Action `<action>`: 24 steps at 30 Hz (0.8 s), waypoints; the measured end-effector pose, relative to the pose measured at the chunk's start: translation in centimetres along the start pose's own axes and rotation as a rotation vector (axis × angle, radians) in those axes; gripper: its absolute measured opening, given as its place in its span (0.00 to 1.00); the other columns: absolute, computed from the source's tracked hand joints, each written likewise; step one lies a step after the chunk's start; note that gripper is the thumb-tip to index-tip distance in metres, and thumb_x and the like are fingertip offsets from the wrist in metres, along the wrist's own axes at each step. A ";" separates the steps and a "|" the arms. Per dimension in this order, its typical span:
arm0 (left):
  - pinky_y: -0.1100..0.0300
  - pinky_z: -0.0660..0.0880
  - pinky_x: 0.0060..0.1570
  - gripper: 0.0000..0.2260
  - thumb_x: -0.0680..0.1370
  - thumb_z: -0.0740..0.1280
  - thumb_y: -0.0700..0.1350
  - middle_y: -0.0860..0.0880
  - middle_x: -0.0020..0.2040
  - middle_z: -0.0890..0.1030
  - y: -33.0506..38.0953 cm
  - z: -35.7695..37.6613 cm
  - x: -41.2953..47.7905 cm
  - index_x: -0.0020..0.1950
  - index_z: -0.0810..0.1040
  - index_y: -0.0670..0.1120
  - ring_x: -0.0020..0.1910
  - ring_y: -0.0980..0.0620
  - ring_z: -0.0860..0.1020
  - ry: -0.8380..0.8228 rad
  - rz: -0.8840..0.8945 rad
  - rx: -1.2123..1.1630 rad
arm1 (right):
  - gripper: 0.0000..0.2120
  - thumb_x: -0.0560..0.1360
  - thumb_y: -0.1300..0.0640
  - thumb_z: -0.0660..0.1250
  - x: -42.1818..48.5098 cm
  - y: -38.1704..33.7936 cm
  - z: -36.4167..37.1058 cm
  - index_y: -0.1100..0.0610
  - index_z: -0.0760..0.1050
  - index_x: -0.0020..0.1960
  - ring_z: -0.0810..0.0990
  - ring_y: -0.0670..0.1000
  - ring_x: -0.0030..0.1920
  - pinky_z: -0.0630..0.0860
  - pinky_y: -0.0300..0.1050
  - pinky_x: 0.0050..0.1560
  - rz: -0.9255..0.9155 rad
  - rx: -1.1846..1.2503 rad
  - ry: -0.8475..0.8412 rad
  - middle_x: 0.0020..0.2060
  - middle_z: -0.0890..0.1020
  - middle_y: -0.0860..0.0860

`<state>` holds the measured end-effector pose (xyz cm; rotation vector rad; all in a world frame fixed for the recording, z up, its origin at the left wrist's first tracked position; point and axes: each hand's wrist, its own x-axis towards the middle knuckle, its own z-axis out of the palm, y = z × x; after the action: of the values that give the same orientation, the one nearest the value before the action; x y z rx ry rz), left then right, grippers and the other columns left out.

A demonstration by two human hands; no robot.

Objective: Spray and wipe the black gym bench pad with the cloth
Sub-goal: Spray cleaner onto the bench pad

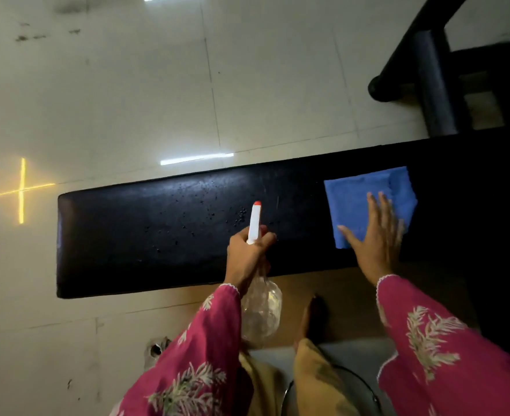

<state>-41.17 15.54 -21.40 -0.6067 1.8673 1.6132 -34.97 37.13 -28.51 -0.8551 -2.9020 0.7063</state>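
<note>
The black gym bench pad (145, 235) runs across the middle of the view, with spray droplets on its surface near the centre. My left hand (246, 256) grips a clear spray bottle (261, 313) with a white head and red nozzle tip, held over the pad's near edge and pointing away from me. A folded blue cloth (364, 196) lies flat on the pad to the right. My right hand (373, 238) rests palm down on the cloth's near half, fingers spread.
Pale tiled floor (127, 100) surrounds the bench. A black metal frame (427, 70) of gym equipment stands at the upper right. My foot (312, 316) is on the floor just below the pad. A yellow cross mark (22, 190) is on the floor at left.
</note>
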 end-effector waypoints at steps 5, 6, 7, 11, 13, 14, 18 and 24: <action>0.56 0.77 0.38 0.11 0.71 0.72 0.44 0.51 0.39 0.78 1.4 3.4 0.6 0.51 0.77 0.50 0.36 0.52 0.75 0.039 0.329 0.185 | 0.44 0.68 0.50 0.73 3.9 5.0 -2.5 0.61 0.53 0.74 0.61 0.62 0.70 0.59 0.59 0.69 0.605 0.405 0.112 0.71 0.60 0.62; 0.53 0.77 0.42 0.14 0.70 0.72 0.46 0.51 0.40 0.78 1.7 4.1 0.8 0.54 0.76 0.50 0.38 0.52 0.74 0.039 0.374 0.205 | 0.44 0.68 0.50 0.74 4.6 5.7 -2.5 0.62 0.53 0.74 0.63 0.62 0.69 0.62 0.58 0.68 0.657 0.504 0.097 0.70 0.61 0.63; 0.49 0.77 0.45 0.16 0.70 0.72 0.47 0.49 0.42 0.78 2.0 4.7 1.0 0.56 0.76 0.50 0.39 0.52 0.74 0.043 0.412 0.208 | 0.43 0.67 0.50 0.74 5.1 6.3 -2.5 0.62 0.55 0.72 0.66 0.61 0.67 0.65 0.58 0.67 0.682 0.560 0.063 0.68 0.64 0.63; 0.51 0.75 0.43 0.19 0.68 0.72 0.49 0.45 0.45 0.80 3.8 7.4 2.2 0.56 0.74 0.49 0.36 0.49 0.72 0.138 0.547 0.226 | 0.31 0.64 0.50 0.77 6.4 6.8 -2.0 0.63 0.69 0.59 0.78 0.59 0.52 0.76 0.56 0.54 0.660 0.564 -0.092 0.53 0.78 0.60; 0.52 0.76 0.43 0.20 0.67 0.72 0.50 0.38 0.41 0.78 4.8 8.6 2.9 0.57 0.75 0.47 0.36 0.44 0.74 0.156 0.576 0.239 | 0.23 0.63 0.49 0.77 6.8 6.4 -2.1 0.65 0.76 0.47 0.81 0.59 0.45 0.79 0.54 0.45 0.612 0.550 -0.119 0.43 0.82 0.59; 0.49 0.77 0.43 0.20 0.67 0.72 0.51 0.38 0.39 0.77 5.1 9.1 3.3 0.57 0.75 0.48 0.36 0.44 0.75 0.149 0.579 0.239 | 0.21 0.63 0.50 0.77 7.0 6.2 -2.1 0.65 0.77 0.44 0.81 0.59 0.43 0.79 0.53 0.43 0.583 0.536 -0.125 0.40 0.82 0.59; 0.41 0.78 0.45 0.21 0.67 0.72 0.53 0.30 0.43 0.76 5.7 10.4 4.3 0.57 0.74 0.50 0.37 0.49 0.73 0.090 0.579 0.222 | 0.14 0.65 0.54 0.76 7.1 5.5 -1.9 0.62 0.77 0.45 0.81 0.55 0.42 0.78 0.50 0.45 0.457 0.581 -0.109 0.40 0.82 0.55; 0.61 0.75 0.35 0.18 0.68 0.72 0.49 0.48 0.34 0.73 6.1 11.5 4.5 0.55 0.74 0.49 0.29 0.56 0.71 0.125 0.630 0.188 | 0.11 0.70 0.60 0.72 5.6 5.3 -4.0 0.56 0.75 0.50 0.80 0.45 0.45 0.77 0.38 0.45 0.489 0.865 -0.063 0.43 0.81 0.48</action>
<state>-46.93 27.98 -21.17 -0.0249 2.4303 1.7623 -36.37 45.71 -27.74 -1.3615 -2.0199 1.8287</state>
